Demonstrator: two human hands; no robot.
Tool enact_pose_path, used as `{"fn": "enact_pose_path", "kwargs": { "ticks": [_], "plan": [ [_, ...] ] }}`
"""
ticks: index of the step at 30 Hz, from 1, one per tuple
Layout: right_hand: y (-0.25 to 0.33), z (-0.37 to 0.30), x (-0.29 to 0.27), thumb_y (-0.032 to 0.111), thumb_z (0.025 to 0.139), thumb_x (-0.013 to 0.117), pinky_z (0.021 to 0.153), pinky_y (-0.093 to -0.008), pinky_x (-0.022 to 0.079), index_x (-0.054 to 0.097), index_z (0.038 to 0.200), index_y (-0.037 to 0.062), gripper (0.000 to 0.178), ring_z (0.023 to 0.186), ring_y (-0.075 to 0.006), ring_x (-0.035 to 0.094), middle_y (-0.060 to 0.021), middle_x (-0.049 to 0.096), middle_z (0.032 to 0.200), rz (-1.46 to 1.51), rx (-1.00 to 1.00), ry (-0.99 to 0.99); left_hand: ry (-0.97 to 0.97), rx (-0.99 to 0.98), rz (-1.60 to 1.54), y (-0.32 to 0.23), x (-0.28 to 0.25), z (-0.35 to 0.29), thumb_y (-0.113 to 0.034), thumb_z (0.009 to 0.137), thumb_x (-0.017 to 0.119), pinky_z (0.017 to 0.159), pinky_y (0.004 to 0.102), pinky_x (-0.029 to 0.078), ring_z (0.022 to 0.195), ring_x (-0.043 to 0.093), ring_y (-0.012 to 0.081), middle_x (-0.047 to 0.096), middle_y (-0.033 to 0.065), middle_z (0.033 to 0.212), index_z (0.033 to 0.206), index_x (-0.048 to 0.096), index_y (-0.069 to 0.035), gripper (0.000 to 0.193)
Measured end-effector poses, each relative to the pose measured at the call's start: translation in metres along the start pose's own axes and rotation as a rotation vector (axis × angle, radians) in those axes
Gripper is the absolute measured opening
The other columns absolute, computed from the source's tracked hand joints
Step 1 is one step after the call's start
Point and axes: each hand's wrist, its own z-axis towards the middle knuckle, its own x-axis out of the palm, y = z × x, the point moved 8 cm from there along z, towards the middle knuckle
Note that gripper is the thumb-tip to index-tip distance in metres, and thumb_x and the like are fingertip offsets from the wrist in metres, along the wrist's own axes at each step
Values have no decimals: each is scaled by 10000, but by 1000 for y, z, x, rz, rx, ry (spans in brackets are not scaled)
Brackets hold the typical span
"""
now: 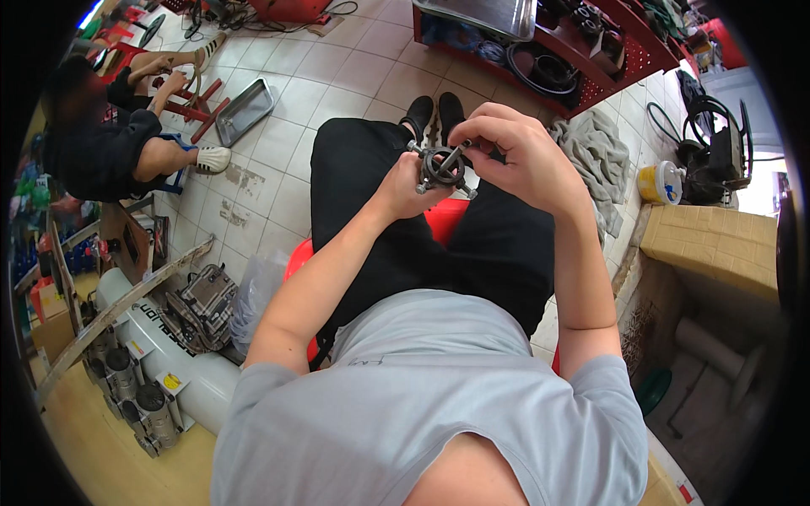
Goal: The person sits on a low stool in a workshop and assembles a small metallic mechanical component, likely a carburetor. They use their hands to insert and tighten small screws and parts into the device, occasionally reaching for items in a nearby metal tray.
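Metal ring (461,174) in left hand (403,187); shallow tray (245,111), lidded tub (660,183)

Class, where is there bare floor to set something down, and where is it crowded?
Tiles lie bare between the silver tray, the black shoes and the red cart. A second open patch lies between the co-worker's white shoe and the wearer's black trousers. Crowded: lower left, with backpack and white tank; right, with grey cloth and yellow tub.

Left grip (407,189) holds a round metal part (444,166); right grip (516,160) touches it.
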Motion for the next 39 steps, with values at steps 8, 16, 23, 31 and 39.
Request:
{"fn": "enact_pose_path", "kwargs": {
  "ticks": [8, 16, 23, 31, 39],
  "plan": [
    [-18, 11, -3, -21, 786, 653, 660, -269, 490, 700, 1043, 49, 269, 745, -172, 623, -57, 672, 888, 196, -45, -27, -33, 79, 64, -1, -8, 18, -127, 714, 755, 639, 347, 496, 651, 644, 254, 672, 113, 720, 841, 665, -30, 183],
    [-42, -2, 18, 5, 798, 690, 716, -260, 482, 701, 1108, 59, 314, 783, -124, 606, -35, 696, 930, 488, -8, -207, -189, 289, -88, 11, -6, 9, -145, 694, 826, 676, 369, 515, 758, 670, 297, 678, 124, 861, 989, 629, -27, 374],
    [-48, -2, 26, 9, 811, 704, 731, -263, 483, 704, 1103, 56, 296, 799, -117, 603, -39, 704, 957, 582, 41, -196, -165, 269, -40, 27, -3, 8, -139, 686, 829, 671, 353, 515, 771, 675, 287, 684, 123, 890, 1046, 619, -21, 434],
    [-34, 1, 24, -55, 806, 684, 783, -283, 480, 707, 1088, 7, 289, 907, -165, 604, -94, 667, 997, 479, 48, -30, -90, 249, -97, 17, 0, 13, -108, 694, 765, 654, 330, 514, 707, 675, 250, 688, 105, 788, 959, 646, -15, 305],
    [-34, 1, 19, -31, 774, 705, 757, -273, 466, 715, 1018, 19, 249, 861, -163, 603, -70, 673, 955, 395, 46, -27, -76, 207, -116, 16, 2, 14, -94, 692, 753, 663, 328, 507, 714, 668, 229, 688, 102, 801, 998, 651, -10, 334]
  ]
}}
